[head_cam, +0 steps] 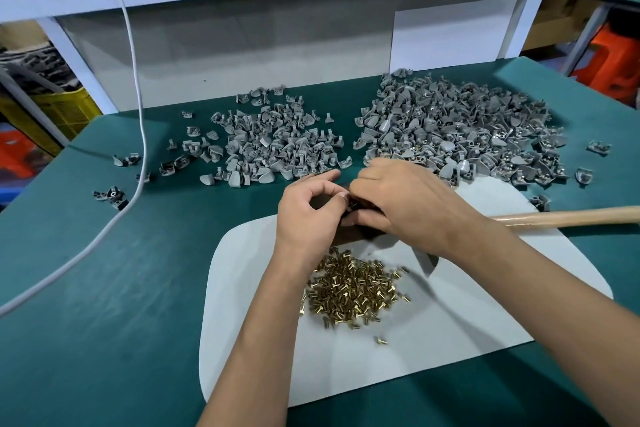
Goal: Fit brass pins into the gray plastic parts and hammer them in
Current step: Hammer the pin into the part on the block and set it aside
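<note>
So I'm working both hands right together over the far edge of the white mat (450, 340), just above a dark block (349, 236) that's sitting there. My left hand (308, 215) is pinching something small between thumb and fingers (332, 191), and my right hand (405, 201) is curling over the same spot, fingers tucked under. Honestly can't tell exactly what each one is gripping, the right hand is hiding the piece, but I'm guessing it's a gray part getting its pin.

The brass pins (353, 291) are lying in a loose heap on the mat just on my side of the hands, under my left wrist, so the left hand is nearer for grabbing the next one. The hammer handle (571, 217) is running off sideways to the right, long axis across the tabletop (104, 288), passing right behind my right wrist, so that's clearly the right hand's job.

Gray plastic parts are sitting in two piles beyond my hands: the smaller pile (273, 146) to the left, the bigger pile (460, 128) to the right.
</note>
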A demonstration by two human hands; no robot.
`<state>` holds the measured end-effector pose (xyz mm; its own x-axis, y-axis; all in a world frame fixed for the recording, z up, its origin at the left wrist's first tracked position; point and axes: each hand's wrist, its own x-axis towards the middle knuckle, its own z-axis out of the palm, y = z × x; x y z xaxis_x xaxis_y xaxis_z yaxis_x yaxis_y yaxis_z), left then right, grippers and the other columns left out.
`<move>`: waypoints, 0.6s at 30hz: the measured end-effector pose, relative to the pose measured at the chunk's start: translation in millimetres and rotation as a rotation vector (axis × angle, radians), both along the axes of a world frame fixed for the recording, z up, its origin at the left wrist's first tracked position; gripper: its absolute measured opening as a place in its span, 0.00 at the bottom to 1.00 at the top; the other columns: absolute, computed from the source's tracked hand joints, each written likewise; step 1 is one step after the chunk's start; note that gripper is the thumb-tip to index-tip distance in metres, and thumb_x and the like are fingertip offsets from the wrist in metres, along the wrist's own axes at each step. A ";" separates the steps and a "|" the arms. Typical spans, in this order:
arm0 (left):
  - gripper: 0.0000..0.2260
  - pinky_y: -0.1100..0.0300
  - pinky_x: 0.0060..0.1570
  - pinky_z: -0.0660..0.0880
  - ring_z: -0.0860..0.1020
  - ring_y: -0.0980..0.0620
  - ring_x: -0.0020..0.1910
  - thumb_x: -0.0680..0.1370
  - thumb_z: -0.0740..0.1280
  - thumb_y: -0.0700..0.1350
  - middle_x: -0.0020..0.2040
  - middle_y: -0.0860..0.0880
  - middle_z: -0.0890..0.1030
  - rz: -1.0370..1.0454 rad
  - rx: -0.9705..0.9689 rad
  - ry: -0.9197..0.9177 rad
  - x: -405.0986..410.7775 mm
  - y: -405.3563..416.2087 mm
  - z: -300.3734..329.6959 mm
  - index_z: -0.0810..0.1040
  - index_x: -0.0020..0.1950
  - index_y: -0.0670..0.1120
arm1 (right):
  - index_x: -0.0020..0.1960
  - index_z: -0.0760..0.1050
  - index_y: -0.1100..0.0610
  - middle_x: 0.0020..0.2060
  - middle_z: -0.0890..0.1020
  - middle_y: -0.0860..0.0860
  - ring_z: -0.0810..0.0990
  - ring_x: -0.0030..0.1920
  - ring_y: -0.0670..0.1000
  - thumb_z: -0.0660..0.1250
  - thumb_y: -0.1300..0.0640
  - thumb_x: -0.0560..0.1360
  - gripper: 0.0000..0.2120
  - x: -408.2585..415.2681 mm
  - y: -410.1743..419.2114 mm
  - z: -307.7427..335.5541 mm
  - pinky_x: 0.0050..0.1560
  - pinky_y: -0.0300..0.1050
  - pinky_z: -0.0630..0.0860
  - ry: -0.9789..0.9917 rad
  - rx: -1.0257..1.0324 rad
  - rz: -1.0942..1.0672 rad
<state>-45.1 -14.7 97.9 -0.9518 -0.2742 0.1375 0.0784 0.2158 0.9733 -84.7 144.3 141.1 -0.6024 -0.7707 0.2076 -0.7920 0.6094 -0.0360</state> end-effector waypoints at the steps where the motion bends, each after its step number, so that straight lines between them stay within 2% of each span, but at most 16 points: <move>1: 0.13 0.50 0.70 0.72 0.80 0.54 0.63 0.77 0.69 0.33 0.62 0.48 0.83 -0.005 0.015 0.003 0.3 1.0 0.6 0.83 0.36 0.47 | 0.49 0.76 0.51 0.46 0.79 0.47 0.73 0.49 0.50 0.52 0.37 0.78 0.22 -0.2 -0.2 -0.6 0.51 0.49 0.72 -0.005 0.005 0.004; 5: 0.13 0.53 0.66 0.75 0.81 0.54 0.61 0.77 0.68 0.33 0.61 0.47 0.84 -0.021 0.050 0.014 0.5 2.6 1.5 0.83 0.35 0.45 | 0.48 0.78 0.53 0.45 0.81 0.49 0.73 0.46 0.51 0.56 0.42 0.81 0.18 -0.9 1.1 -6.8 0.50 0.51 0.74 0.017 -0.069 0.080; 9: 0.09 0.65 0.53 0.77 0.82 0.56 0.60 0.78 0.67 0.32 0.61 0.47 0.84 -0.037 0.072 -0.002 0.8 2.9 2.2 0.83 0.39 0.37 | 0.43 0.77 0.54 0.39 0.80 0.49 0.71 0.40 0.51 0.61 0.47 0.82 0.15 -1.7 0.6 -10.4 0.45 0.49 0.73 0.054 -0.176 0.155; 11: 0.09 0.68 0.50 0.77 0.81 0.55 0.60 0.78 0.66 0.32 0.62 0.46 0.84 -0.044 0.085 -0.003 0.9 2.8 2.5 0.83 0.40 0.36 | 0.41 0.77 0.55 0.38 0.80 0.50 0.72 0.40 0.52 0.63 0.49 0.82 0.14 -4.1 0.5 -11.9 0.45 0.50 0.73 0.049 -0.203 0.184; 15: 0.08 0.51 0.67 0.74 0.79 0.53 0.64 0.78 0.68 0.37 0.63 0.46 0.82 -0.099 0.033 -0.007 1.1 0.5 2.4 0.84 0.42 0.38 | 0.39 0.77 0.55 0.37 0.80 0.50 0.74 0.40 0.54 0.60 0.47 0.81 0.18 -6.7 1.9 -12.4 0.45 0.53 0.76 0.009 -0.233 0.199; 18: 0.11 0.45 0.72 0.69 0.77 0.52 0.67 0.78 0.69 0.36 0.65 0.48 0.82 -0.126 -0.035 0.015 1.0 -0.6 3.4 0.84 0.38 0.46 | 0.39 0.75 0.50 0.36 0.78 0.46 0.74 0.40 0.50 0.65 0.47 0.81 0.13 -7.9 5.9 -10.7 0.45 0.46 0.72 -0.070 -0.203 0.216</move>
